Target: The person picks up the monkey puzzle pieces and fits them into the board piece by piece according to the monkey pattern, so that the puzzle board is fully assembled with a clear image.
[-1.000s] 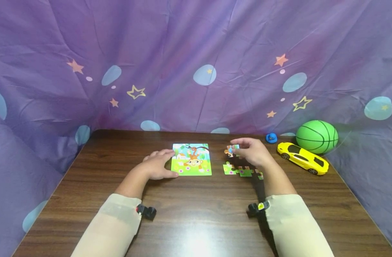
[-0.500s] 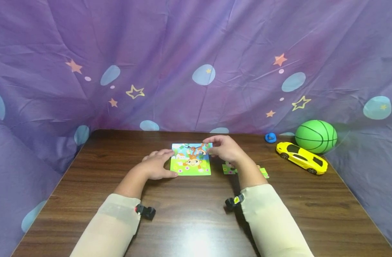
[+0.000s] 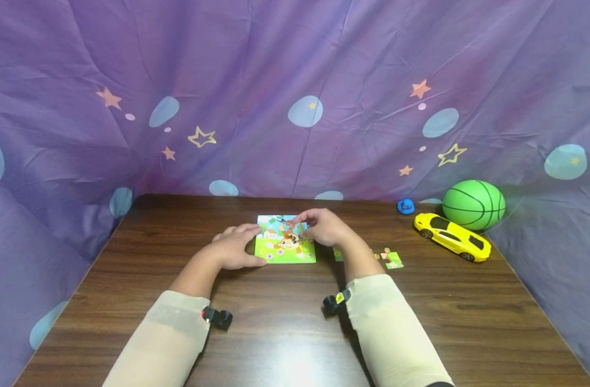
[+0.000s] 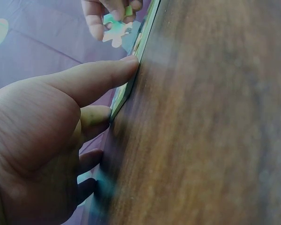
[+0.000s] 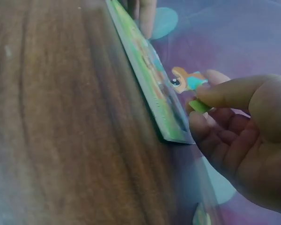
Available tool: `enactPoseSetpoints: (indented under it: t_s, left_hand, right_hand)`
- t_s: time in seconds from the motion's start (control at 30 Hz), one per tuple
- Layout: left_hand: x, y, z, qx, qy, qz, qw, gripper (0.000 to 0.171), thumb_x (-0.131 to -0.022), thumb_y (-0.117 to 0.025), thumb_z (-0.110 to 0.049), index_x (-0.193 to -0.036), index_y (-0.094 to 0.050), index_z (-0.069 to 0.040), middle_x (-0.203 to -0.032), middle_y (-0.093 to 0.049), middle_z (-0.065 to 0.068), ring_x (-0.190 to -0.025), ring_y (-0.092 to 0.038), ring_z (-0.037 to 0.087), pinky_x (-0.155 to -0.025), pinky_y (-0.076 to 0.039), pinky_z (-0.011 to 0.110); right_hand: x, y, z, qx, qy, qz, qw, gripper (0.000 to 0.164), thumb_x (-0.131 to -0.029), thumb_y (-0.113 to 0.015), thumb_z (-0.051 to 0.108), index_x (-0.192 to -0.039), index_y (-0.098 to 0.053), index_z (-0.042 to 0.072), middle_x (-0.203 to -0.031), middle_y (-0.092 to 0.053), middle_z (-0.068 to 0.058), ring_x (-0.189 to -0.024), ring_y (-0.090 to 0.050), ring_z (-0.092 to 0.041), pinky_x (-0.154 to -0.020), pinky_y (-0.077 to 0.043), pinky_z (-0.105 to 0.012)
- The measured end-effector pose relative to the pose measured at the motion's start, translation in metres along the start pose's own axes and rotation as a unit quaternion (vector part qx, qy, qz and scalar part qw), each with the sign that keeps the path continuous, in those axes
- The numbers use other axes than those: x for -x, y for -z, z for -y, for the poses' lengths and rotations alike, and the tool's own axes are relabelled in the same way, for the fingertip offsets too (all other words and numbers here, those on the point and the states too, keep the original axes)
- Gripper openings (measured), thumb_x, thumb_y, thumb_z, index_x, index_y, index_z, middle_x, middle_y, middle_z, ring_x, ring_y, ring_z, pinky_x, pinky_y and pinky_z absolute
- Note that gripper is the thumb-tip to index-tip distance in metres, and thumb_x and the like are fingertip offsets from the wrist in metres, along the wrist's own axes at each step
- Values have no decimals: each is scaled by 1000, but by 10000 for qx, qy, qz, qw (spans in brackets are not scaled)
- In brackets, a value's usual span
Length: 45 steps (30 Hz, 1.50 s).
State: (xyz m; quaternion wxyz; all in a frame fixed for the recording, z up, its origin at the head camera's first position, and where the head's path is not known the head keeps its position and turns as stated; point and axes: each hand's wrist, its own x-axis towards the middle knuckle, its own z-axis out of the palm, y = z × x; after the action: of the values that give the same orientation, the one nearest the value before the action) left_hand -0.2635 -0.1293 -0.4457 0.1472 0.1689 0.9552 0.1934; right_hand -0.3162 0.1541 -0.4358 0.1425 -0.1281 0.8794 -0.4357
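A square puzzle board (image 3: 286,258) with a monkey picture lies on the table. Thumb and fingertips of my left hand (image 3: 235,248) touch its left side, spread apart along the edge. My right hand (image 3: 326,228) pinches a jigsaw piece (image 5: 195,82) between thumb and fingers, over the board's upper right part. Orange, light blue and part of an eye show on this piece in the right wrist view; its underside (image 4: 116,33) faces the left wrist camera. Loose puzzle pieces (image 3: 393,260) lie right of the board, some hidden behind the right forearm.
Toward the back right of the brown wooden table (image 3: 275,317) stand a green ball (image 3: 474,204), a yellow toy car (image 3: 452,236) and a small blue toy (image 3: 405,206). A purple patterned curtain (image 3: 256,97) hangs behind the table's back edge.
My right hand has carried the pinched piece leftward from beside the loose pieces to over the board. The left hand has stayed at the board's left edge.
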Motion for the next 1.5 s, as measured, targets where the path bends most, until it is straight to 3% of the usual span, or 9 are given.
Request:
enactPoseSetpoints:
  t_s: [0.13,0.37,0.63,1.5]
  left_hand:
    - [0,0,0,-8,3,10,10000,97,-91,-76,-60,-169,-35,-20,-179,-27,5,-162,-27,42,-126,-28,72]
    - [-1,-1,0,10,3,-12,10000,96,-91,-76,-57,-169,-35,-18,-178,-28,6,-162,-28,42,-126,-28,71]
    - [-1,-1,0,-5,4,-12,10000,97,-90,-75,-61,-168,-36,-20,-178,-29,4,-162,-29,41,-126,-28,71]
    - [-4,-3,3,73,48,-2,10000,98,-89,-76,-59,-169,-34,-20,-179,-26,2,-163,-25,40,-127,-26,70]
  right_hand:
    - [-1,-4,-2,520,50,-162,9985,30,-87,-80,4,-115,-80,15,-104,-72,-5,-90,-61,-17,-77,-54,-29]
    - [-2,-10,-2,1362,199,-260,9901,31,-83,-85,10,-114,-82,17,-112,-77,-5,-104,-66,-21,-103,-54,-43]
    - [-6,-13,-6,1673,221,-226,9854,34,-86,-85,13,-120,-82,16,-124,-74,-9,-118,-66,-26,-114,-51,-47]
    - [-8,-13,-5,2086,269,-114,9776,33,-93,-79,15,-125,-81,20,-136,-67,-16,-131,-62,-36,-123,-45,-50]
